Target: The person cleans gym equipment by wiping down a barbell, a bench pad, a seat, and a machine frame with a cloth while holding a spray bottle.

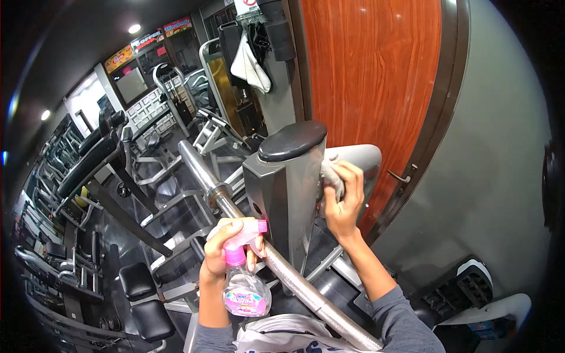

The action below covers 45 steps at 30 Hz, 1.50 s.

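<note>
The bottle (247,292) is gripped in the left hand (218,246) beside the bar (297,283), and the cloth (333,178), held apart from it in the right hand (347,205) against the post (299,197) below the pad (292,141), is best pressed evenly.

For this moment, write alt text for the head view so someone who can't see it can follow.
Left hand holds a pink-topped spray bottle; right hand presses a grey cloth to a machine's upright, beside a metal bar, in a gym.
</note>
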Tool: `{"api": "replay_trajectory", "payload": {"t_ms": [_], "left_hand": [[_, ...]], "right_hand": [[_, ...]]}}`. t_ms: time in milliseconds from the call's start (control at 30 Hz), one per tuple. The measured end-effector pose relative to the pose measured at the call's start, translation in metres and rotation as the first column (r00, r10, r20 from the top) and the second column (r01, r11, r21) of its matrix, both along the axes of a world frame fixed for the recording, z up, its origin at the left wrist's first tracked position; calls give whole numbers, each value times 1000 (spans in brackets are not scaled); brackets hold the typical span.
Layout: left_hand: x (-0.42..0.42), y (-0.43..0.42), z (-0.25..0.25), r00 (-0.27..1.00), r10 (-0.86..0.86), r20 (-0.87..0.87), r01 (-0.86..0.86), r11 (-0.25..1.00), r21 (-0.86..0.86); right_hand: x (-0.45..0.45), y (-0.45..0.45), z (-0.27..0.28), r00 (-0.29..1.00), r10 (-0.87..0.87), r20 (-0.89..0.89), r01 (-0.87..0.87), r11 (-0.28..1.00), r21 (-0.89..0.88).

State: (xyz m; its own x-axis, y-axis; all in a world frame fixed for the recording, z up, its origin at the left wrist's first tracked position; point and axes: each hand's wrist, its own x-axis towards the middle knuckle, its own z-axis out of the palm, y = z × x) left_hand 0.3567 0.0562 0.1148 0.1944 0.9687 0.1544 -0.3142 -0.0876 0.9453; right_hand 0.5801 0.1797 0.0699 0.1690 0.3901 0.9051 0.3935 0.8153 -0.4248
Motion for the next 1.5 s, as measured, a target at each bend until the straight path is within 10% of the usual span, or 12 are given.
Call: {"api": "replay_trajectory", "payload": {"t_ms": [167,367,600,767,1167,1300,1500], "left_hand": [[-3,2,-1,999,-42,24,41,998,44],[3,-3,14,995,-66,76,63,997,40],[49,-16,63,907,216,-361,-180,975,131],[57,-13,77,884,167,-436,-137,986,99],[49,11,68,940,20,-341,-1,999,54],[39,17,69,948,-134,-289,153,987,44],[26,13,65,944,-216,-251,247,964,100]], "right_hand": [[25,8,-49,958,171,230,-196,977,89],[31,32,-22,988,-73,-136,38,969,-243],[20,13,-49,972,158,176,-185,971,150],[34,54,-58,948,-136,-288,59,964,-259],[52,32,4,983,180,39,-172,972,-160],[83,20,112,557,720,414,-447,680,-581],[39,-23,206,-22,886,463,167,460,-872]]}}
